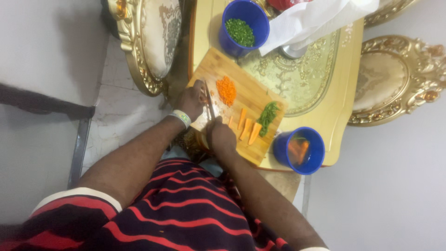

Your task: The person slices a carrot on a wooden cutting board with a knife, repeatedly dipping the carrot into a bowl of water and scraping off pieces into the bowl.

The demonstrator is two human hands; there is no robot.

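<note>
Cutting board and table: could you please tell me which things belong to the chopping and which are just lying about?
In use: left hand steadying carrot; right hand holding knife; cutting board; diced carrot pile; carrot sticks; green beans.

Lying about: white cloth; ornate chairs.

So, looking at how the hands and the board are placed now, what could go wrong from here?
1. The left hand holds a carrot piece right beside the knife blade; its fingers could be nicked.
2. The cutting board appears to reach past the table edge on the person's side, so pressing down may tip or shift it.
3. The blue cup with carrot pieces stands at the table corner, close to the right hand; an elbow move might knock it.
</note>
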